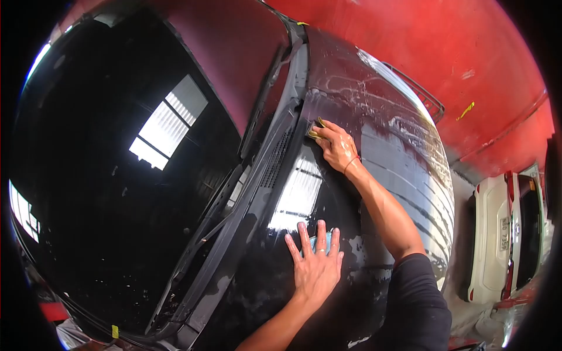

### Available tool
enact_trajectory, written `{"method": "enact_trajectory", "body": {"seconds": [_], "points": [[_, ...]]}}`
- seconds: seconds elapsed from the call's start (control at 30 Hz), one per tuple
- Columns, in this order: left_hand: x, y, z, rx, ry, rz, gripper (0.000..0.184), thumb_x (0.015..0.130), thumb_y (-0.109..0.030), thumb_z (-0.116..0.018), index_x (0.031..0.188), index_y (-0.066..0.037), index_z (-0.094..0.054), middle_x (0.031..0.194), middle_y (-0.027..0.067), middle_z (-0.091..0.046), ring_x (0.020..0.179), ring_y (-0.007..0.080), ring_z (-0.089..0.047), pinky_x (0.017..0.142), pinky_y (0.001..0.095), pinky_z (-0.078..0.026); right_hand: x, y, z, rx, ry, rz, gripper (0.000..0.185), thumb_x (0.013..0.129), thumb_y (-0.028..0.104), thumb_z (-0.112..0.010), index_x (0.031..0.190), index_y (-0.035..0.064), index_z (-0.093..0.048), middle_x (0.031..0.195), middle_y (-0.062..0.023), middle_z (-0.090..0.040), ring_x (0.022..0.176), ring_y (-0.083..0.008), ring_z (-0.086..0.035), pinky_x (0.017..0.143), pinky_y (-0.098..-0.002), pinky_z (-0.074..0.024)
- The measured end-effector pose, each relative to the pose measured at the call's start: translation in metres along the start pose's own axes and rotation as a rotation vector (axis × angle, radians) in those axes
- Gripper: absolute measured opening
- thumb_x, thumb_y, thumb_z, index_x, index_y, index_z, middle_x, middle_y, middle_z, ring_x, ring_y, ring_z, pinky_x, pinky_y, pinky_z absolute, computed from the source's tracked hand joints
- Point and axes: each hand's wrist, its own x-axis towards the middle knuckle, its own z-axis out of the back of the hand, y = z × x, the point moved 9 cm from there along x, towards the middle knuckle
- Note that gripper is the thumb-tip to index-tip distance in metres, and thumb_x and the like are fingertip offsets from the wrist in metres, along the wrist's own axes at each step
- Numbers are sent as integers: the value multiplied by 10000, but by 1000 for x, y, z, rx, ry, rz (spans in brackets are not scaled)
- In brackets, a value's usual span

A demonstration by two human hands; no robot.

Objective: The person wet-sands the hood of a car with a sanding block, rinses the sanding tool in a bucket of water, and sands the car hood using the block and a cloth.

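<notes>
Car hood [339,202], dark and wet, fills my view from 12 through 6 o'clock. Nearest, left hand [316,269] at 5 o'clock: palm down, fingers spread, over a light-blue pad [314,241] against the hood. Ring on 1 finger. Farther up, right hand [338,148] at 2 o'clock, fingers pinching a small dark block [311,130] with yellow-green edges, on the hood by the cowl grille [277,158]. Hands well apart, 1 item each. Milky streaks on the hood toward 2 and 3. Black wiper [202,237] at 8, glossy windshield [88,164] at 9. Beyond: red surface [486,52] at 2, white car [489,234] between 3 and 4.
</notes>
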Motion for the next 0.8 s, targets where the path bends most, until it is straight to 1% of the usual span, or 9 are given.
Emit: {"method": "enact_trajectory", "body": {"seconds": [0.13,0.23,0.43,0.5,0.6,0.7,0.73,0.77,0.8], "points": [[0,-1,-3,18,5,6,518,1009,-402,-502,1469,-165,-540,1589,198,-369,1437,577,-253,1129,770,-107,73,-57,-39,82,31,-137,274,882,83,-633,1139,112,-725,1142,-188,-680,1099,-394,-643,911,-481,-522],[0,0,-2,12,12,-3,522,1010,-405,-501,1475,-169,-535,1598,192,-358,1440,577,-248,1130,768,-109,40,1,-20,-77,29,-36,260,869,74,-655,1114,122,-728,1107,-195,-681,1084,-384,-645,915,-488,-520],[0,0,-3,3,-11,-6,519,1015,-397,-498,1477,-164,-532,1590,193,-369,1445,573,-240,1131,766,-108,67,-52,-40,-68,96,-244,332,886,81,-681,1215,115,-710,1290,-181,-655,1248,-385,-580,1067,-457,-462],[-1,0,-1,3,-10,-9,514,1018,-393,-496,1473,-159,-535,1584,197,-378,1444,575,-237,1129,767,-107,41,-46,-35,-32,-49,-89,295,855,80,-708,1148,113,-717,1209,-166,-685,1177,-369,-623,989,-453,-501],[0,1,-2,-14,9,-8,513,1020,-393,-494,1472,-155,-533,1583,199,-378,1447,576,-228,1131,768,-100,-44,33,11,-9,55,37,337,846,98,-750,1179,126,-708,1278,-197,-652,1226,-387,-599,1040,-467,-480],[0,-1,-1,0,3,-2,517,1021,-390,-492,1479,-153,-524,1588,198,-369,1449,580,-217,1135,765,-90,-30,26,21,-26,117,99,279,877,93,-703,1154,126,-708,1254,-159,-661,1220,-369,-600,1017,-465,-487],[0,-1,-3,10,10,-3,519,1022,-388,-490,1484,-153,-518,1591,203,-362,1451,584,-208,1138,763,-81,-3,-15,14,-72,92,40,230,896,119,-679,1124,102,-700,1185,-163,-674,1154,-374,-622,954,-465,-501],[-1,-2,-3,17,8,-8,519,1022,-388,-490,1484,-153,-518,1591,203,-362,1451,584,-208,1138,763,-81,20,-69,14,-183,117,-329,208,905,152,-667,1103,92,-688,1105,-168,-680,1066,-395,-637,909,-465,-506],[1,-3,-2,13,-3,-6,516,1022,-386,-492,1480,-152,-522,1589,207,-363,1450,586,-208,1137,764,-80,33,-103,19,-122,18,-360,214,912,185,-658,1108,102,-685,1090,-157,-686,1040,-400,-644,896,-462,-512]]}}
